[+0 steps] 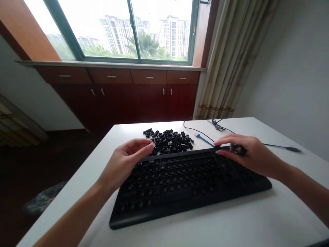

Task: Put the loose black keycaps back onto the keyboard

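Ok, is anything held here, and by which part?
The right hand grips a small black object in its fingers; what it is and where it is gripped cannot be told. The left hand holds nothing visible.

White table, black keyboard, loose keycaps

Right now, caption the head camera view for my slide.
Left hand and right hand at a black keyboard beside a heap of black keycaps, a dark object pinched in the right.
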`<state>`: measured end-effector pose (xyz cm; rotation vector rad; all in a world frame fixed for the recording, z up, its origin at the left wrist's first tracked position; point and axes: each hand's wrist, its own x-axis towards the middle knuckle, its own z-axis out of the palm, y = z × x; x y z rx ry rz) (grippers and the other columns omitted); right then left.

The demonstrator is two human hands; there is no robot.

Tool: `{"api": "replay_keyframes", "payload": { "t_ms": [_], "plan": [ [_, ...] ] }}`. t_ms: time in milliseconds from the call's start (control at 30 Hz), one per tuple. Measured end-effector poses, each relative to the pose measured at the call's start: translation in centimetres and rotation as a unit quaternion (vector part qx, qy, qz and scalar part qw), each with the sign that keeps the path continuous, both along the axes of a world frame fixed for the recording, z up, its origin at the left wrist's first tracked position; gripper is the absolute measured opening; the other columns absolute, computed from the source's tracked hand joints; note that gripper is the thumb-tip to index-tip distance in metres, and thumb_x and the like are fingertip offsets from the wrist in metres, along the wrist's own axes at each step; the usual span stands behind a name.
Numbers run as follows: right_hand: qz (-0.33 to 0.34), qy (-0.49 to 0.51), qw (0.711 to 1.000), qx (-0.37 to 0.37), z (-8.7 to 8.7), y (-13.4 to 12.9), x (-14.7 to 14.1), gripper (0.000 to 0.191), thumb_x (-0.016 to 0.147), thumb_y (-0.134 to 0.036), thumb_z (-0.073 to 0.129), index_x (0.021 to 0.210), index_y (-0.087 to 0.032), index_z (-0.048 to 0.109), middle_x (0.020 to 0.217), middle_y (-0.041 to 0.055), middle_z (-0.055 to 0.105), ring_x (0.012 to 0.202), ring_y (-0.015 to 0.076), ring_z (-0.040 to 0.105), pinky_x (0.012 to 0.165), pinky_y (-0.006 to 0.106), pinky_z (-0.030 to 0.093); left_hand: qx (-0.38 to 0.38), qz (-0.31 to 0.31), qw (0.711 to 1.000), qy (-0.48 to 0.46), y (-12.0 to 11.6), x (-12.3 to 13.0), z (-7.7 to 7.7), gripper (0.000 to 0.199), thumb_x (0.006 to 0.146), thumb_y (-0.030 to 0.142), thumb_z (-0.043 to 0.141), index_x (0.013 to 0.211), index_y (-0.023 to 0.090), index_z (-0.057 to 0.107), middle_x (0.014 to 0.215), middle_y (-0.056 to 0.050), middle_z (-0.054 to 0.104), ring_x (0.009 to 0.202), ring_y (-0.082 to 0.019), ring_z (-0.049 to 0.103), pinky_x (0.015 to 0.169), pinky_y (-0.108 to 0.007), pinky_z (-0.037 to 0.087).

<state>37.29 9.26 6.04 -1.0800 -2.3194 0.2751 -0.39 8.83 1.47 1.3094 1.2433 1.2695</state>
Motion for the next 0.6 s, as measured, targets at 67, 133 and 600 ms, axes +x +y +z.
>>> {"api": "replay_keyframes", "payload": {
  "t_ms": [67, 133, 600],
  "plan": [
    [-0.037, -0.002, 0.999, -0.013, -0.8, -1.1, 3.5, 0.019, 0.088, -0.038, 0.071, 0.104, -0.026, 0.072, 0.102, 0.0043, 0.075, 0.090, 0.0204, 0.071, 0.082, 0.033, 0.057, 0.026, -0.021, 0.997, 0.075, -0.3, 0.4, 0.0, 0.029, 0.078, 0.040, 0.081, 0.101, 0.023, 0.074, 0.097, -0.004, 0.076, 0.088, -0.015, 0.070, 0.080, -0.022, 0.058],
    [-0.050, 0.005, 0.998, -0.028, -1.8, -2.1, 6.2, 0.015, 0.089, -0.037, 0.071, 0.099, -0.026, 0.072, 0.103, 0.0043, 0.075, 0.093, 0.0212, 0.071, 0.085, 0.033, 0.057, 0.053, -0.046, 0.987, 0.141, -0.5, 0.8, -0.2, 0.027, 0.080, 0.041, 0.078, 0.100, 0.024, 0.074, 0.097, -0.003, 0.075, 0.087, -0.016, 0.070, 0.079, -0.023, 0.058],
    [0.011, 0.029, 0.997, -0.075, -6.2, -4.3, 10.5, 0.020, 0.092, -0.019, 0.063, 0.108, -0.026, 0.073, 0.114, 0.0080, 0.074, 0.103, 0.0236, 0.072, 0.089, 0.036, 0.060, 0.241, -0.096, 0.883, 0.392, -1.1, 3.0, -1.9, 0.015, 0.089, 0.038, 0.069, 0.097, 0.026, 0.072, 0.107, -0.004, 0.072, 0.094, -0.018, 0.069, 0.087, -0.029, 0.057]
  ]
}}
